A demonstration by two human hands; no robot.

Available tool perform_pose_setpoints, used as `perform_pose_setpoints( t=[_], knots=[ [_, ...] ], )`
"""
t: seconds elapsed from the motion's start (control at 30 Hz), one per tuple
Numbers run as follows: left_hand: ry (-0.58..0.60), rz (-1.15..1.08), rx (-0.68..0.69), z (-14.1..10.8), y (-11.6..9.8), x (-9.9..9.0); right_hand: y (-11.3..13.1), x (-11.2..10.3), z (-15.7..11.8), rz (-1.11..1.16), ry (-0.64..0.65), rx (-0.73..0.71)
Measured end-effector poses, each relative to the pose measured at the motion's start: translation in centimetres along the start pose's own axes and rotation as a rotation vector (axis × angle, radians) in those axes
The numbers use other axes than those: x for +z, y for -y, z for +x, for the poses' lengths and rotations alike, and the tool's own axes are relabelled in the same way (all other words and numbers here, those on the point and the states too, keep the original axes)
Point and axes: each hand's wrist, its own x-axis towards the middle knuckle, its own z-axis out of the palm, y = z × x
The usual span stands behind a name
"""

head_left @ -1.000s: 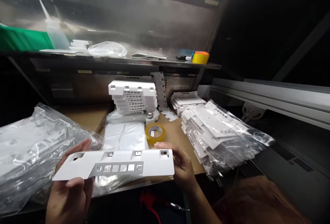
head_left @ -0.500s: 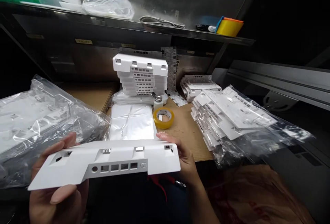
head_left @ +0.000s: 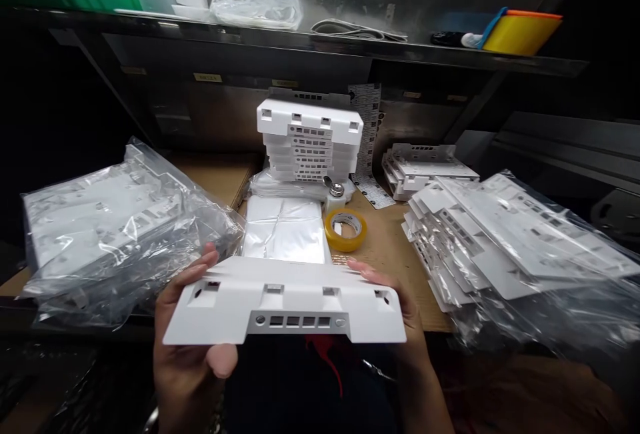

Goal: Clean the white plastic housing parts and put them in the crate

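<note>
A white plastic housing [head_left: 295, 297] with a row of square port openings is held level in front of me. My left hand [head_left: 187, 347] wraps round its left end, thumb on the lower edge. At the right end, my right hand [head_left: 395, 294] grips it, fingers on the top edge and partly hidden behind it. Just beyond lies a pile of clear plastic bags [head_left: 285, 227]. A roll of yellow tape [head_left: 345, 229] sits beside the bags, with a small white bottle with a metal top [head_left: 335, 195] behind it. Similar housings [head_left: 310, 134] are stacked at the back.
Bagged white parts [head_left: 105, 214] lie at the left. More white parts in clear plastic [head_left: 510, 234] spread at the right, near a smaller stack [head_left: 425, 167]. A sheet of printed labels [head_left: 366, 134] leans behind. A metal shelf [head_left: 280, 41] crosses above, bearing a yellow container [head_left: 523, 34].
The housing has gone from tilted to nearly level and faces me squarely, still in both hands. The whole view has swung left, so the bench items appear farther right.
</note>
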Motion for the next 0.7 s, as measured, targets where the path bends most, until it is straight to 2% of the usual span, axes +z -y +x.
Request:
perform_pose_setpoints(
  t=[0.17,0.33,0.37,0.43,0.5,0.57,0.63,0.7],
  knots=[
    [0.074,-0.058,0.07,0.4,1.0,-0.3,-0.6,-0.6,0.0,-0.032,-0.002,-0.068],
    [0.035,-0.141,0.01,0.0,1.7,-0.4,-1.6,-1.5,-0.1,-0.064,0.006,-0.151],
    [0.014,-0.197,-0.05,0.0,2.0,-0.5,-1.6,-1.7,-0.1,-0.081,0.013,-0.182],
    [0.035,-0.395,-0.307,0.3,2.5,-0.9,-1.5,-2.3,-0.1,-0.129,0.033,-0.272],
    [0.164,-0.627,-0.68,1.0,2.8,-1.4,-1.1,-2.9,-0.2,-0.186,0.05,-0.38],
    [0.324,-0.774,-0.952,1.9,3.0,-1.7,-0.6,-3.5,-0.2,-0.246,0.108,-0.475],
    [0.448,-0.834,-1.012,2.5,3.0,-1.8,-0.2,-4.0,-0.2,-0.313,0.188,-0.513],
    [0.532,-0.84,-0.934,2.6,3.0,-2.1,-0.1,-4.6,-0.1,-0.398,0.223,-0.466]
  ],
)
